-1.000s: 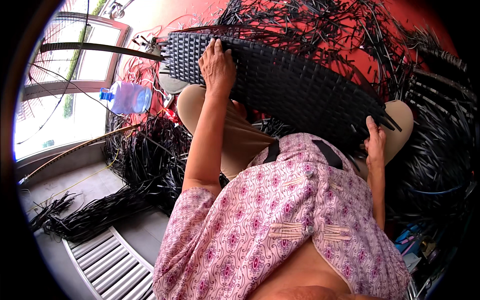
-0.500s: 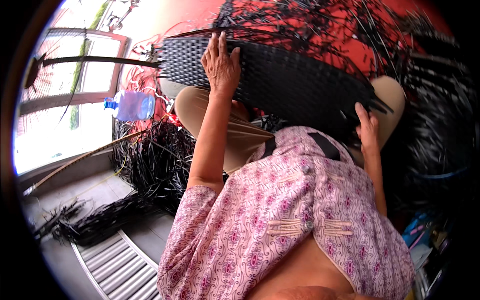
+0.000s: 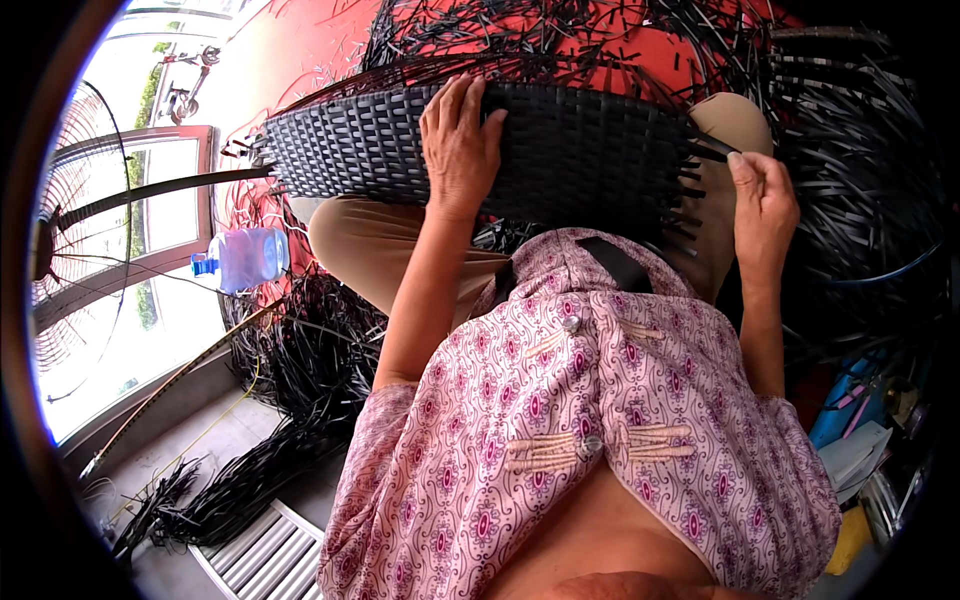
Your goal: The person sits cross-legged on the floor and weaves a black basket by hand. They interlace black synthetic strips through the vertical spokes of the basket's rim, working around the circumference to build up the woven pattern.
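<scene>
Across my lap lies a long black panel (image 3: 350,145) woven from flat plastic strips, with short strip ends sticking out at its right side. My left hand (image 3: 460,150) rests on top of it near the middle, fingers stretched over the weave toward the far edge and thumb apart. Beyond the panel's upper right corner, my right hand (image 3: 766,205) pinches the tip of a black strip (image 3: 712,143) between thumb and index finger. That strip runs from the panel's edge up to my fingertips.
Loose black strips (image 3: 460,35) cover the red floor (image 3: 330,40) ahead. A large strip bundle (image 3: 860,180) lies at right, another (image 3: 310,350) at left. Left stand a clear blue water jug (image 3: 250,260) and a fan (image 3: 80,220). A white slatted rack (image 3: 265,555) is lower left.
The panel has shifted left and turned more level. My right hand has risen from its lower right end and now pinches a strip there. My left hand still lies on the weave.
</scene>
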Demonstrator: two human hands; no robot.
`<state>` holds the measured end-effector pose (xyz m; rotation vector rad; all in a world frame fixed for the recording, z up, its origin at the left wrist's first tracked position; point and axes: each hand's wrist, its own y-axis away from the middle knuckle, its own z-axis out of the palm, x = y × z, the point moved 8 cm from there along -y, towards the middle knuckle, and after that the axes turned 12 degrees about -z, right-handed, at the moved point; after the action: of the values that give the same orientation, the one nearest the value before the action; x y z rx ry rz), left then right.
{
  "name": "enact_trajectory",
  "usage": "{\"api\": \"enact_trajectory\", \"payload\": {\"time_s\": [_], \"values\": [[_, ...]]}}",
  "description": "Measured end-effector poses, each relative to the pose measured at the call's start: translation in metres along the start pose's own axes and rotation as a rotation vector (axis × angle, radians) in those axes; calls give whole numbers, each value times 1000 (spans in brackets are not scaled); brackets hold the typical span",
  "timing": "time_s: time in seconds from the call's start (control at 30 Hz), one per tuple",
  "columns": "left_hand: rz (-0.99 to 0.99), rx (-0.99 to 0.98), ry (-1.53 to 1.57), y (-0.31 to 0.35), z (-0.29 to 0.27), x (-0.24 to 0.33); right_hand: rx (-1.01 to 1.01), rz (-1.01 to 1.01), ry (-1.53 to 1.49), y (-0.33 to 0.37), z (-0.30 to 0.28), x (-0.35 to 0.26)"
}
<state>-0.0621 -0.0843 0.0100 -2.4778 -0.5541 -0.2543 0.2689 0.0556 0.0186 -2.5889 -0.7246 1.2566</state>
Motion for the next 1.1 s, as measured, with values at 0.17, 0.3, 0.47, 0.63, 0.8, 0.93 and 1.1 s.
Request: {"api": "enact_trajectory", "payload": {"time_s": [0.17, 0.3, 0.47, 0.63, 0.8, 0.93, 1.1], "values": [[-8, 122, 83, 1, 3, 1, 32, -261, -66, -25, 18, -30], [17, 95, 121, -4, 2, -2, -73, -408, 128, -33, 43, -44], [5, 102, 131, 1, 6, -4, -121, -163, -43, -34, 47, -19], [-18, 110, 110, 6, 9, -7, -93, -59, -121, -24, 49, -11], [-14, 87, 118, 12, 10, -8, -113, -69, -100, -12, 48, -13], [-11, 84, 113, 15, 13, -10, -84, -56, -137, -5, 51, -10], [-17, 78, 124, 24, 14, -13, -89, -74, -122, 4, 51, -12]]}}
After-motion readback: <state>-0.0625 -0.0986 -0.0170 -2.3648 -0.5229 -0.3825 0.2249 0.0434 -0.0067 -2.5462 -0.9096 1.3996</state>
